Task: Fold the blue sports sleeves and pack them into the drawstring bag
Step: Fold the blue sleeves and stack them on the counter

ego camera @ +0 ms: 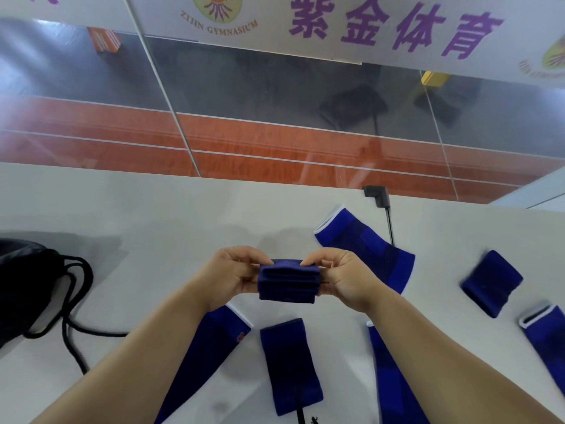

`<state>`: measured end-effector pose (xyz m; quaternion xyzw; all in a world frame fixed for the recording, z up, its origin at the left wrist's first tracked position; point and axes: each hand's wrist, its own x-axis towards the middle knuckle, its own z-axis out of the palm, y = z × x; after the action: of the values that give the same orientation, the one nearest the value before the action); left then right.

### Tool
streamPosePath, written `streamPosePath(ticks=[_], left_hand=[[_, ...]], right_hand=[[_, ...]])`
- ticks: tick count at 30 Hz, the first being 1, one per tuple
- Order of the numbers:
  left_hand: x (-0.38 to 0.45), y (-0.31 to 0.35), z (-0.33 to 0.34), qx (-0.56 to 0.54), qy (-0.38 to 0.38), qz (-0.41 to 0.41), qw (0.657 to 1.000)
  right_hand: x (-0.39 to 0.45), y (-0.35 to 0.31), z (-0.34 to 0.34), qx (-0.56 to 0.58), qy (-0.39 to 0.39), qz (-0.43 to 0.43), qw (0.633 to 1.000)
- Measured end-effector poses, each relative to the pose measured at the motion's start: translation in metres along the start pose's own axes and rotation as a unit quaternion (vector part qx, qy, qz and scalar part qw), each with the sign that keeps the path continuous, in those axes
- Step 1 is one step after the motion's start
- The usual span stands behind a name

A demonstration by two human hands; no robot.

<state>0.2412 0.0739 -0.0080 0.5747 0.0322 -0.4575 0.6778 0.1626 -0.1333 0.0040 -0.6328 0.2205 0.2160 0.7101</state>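
Both hands raised above table centre, sharing one item. Left hand (235,270) pinches left end of folded sleeve (288,280), thumb on top, fingers curled under. Right hand (339,275) pinches right end likewise. Folded sleeve: blue, several stacked layers, held level, clear of surface.

Items, largest first:
- Table (153,209): white, w/ glass panel along far edge.
- Drawstring bag (24,286): black, at 9 o'clock by left edge, cords (76,301) trailing toward centre.
- Long sleeve (394,377), 5 o'clock, under right forearm, white trim.
- Long sleeve (211,347), 7 o'clock, under left forearm, white trim.
- Wide sleeve (363,246), 1 o'clock, flat, white trim at far end.
- Flat sleeve (290,365), 6 o'clock, lengthwise.
- Partial sleeve (547,341), 4 o'clock, cut by frame edge.
- Small sleeve (492,283), 3 o'clock, blurred.
- Black plug (377,195) w/ cable, 12–1 o'clock at far edge.
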Motion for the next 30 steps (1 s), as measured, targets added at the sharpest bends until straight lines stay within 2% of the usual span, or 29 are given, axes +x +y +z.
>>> streamPosePath(ticks=[3, 5, 8, 10, 13, 19, 20, 22, 25, 27, 30], left_hand=[[-0.003, 0.001, 0.007, 0.014, 0.046, -0.018, 0.999], [-0.003, -0.002, 0.009, 0.06, 0.051, -0.018, 0.997], [0.001, -0.016, 0.003, 0.24, 0.087, -0.02, 0.967], [0.004, -0.021, 0.001, 0.303, 0.116, -0.028, 0.945], [0.011, -0.029, -0.002, 0.332, 0.118, -0.026, 0.936], [0.025, -0.049, -0.007, 0.422, 0.14, 0.075, 0.893], [0.026, -0.051, -0.008, 0.456, 0.142, 0.102, 0.872], [0.028, -0.056, -0.009, 0.555, 0.145, 0.191, 0.797], [0.034, -0.066, -0.014, 0.629, 0.087, 0.331, 0.698], [0.036, -0.07, -0.015, 0.667, 0.049, 0.344, 0.659], [0.032, -0.069, -0.015, 0.708, 0.027, 0.331, 0.623]], right_hand=[[-0.004, 0.001, 0.0, -0.022, 0.015, 0.006, 1.0], [-0.004, 0.004, 0.001, -0.015, 0.025, 0.01, 1.0], [-0.002, 0.01, 0.005, -0.02, 0.033, 0.011, 0.999], [0.002, 0.018, 0.008, -0.086, 0.047, 0.018, 0.995], [0.015, 0.034, 0.017, -0.159, 0.073, 0.034, 0.984], [0.036, 0.05, 0.034, -0.272, 0.151, -0.004, 0.95], [0.039, 0.05, 0.036, -0.291, 0.16, -0.016, 0.943], [0.044, 0.048, 0.038, -0.322, 0.163, -0.036, 0.932], [0.046, 0.044, 0.033, -0.348, 0.15, -0.037, 0.925], [0.046, 0.043, 0.026, -0.32, 0.16, -0.023, 0.933], [0.041, 0.039, 0.012, -0.271, 0.202, -0.004, 0.941]])
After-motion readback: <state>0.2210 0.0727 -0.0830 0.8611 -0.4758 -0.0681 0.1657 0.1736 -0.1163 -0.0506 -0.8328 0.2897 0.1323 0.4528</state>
